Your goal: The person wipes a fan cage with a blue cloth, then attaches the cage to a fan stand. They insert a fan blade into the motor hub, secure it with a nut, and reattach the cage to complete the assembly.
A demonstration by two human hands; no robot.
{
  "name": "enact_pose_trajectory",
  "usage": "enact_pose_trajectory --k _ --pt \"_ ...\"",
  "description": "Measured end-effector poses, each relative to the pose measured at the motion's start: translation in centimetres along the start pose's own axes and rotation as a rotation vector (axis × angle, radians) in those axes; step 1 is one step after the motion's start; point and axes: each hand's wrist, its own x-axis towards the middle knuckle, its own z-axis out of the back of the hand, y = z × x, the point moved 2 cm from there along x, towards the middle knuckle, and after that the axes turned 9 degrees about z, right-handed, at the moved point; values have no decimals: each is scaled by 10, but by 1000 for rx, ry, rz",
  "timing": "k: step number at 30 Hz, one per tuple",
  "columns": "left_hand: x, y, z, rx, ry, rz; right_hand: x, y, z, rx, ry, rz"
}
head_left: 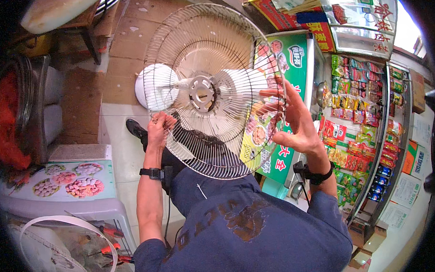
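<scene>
A round wire fan guard [212, 157] is held up in front of me, its face toward me. At its centre sits a metal mounting plate [201, 94] with a short shaft, and no blades show on it. Behind the wires, a white round piece [154, 88] lies to the left and a white housing [246, 79] to the right. My left hand [161, 124] has its fingers closed on the guard's lower left rim. My right hand [297, 122] curls round the right rim, fingers against the wires and thumb in front.
At lower left, several red-handled tools [110, 247] and a thin white ring [66, 219] lie on a cluttered top beside a freezer [81, 205] with food pictures. A green printed panel [296, 62] stands right, near a rack of snack packets [355, 112]. Cardboard [127, 51] covers the far floor.
</scene>
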Motion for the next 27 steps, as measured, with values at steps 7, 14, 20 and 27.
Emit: enact_pose_trajectory --k 7,14,20,27 --pt "7 43 -38 -80 55 38 -2 8 10 -75 -83 -21" --pt "10 57 -64 -87 81 62 -5 13 11 -157 -141 -30" --pt "18 65 -71 -121 110 63 -6 14 13 -156 -135 -38" --pt "33 71 -78 -65 114 49 -25 2 9 -220 -128 -40"
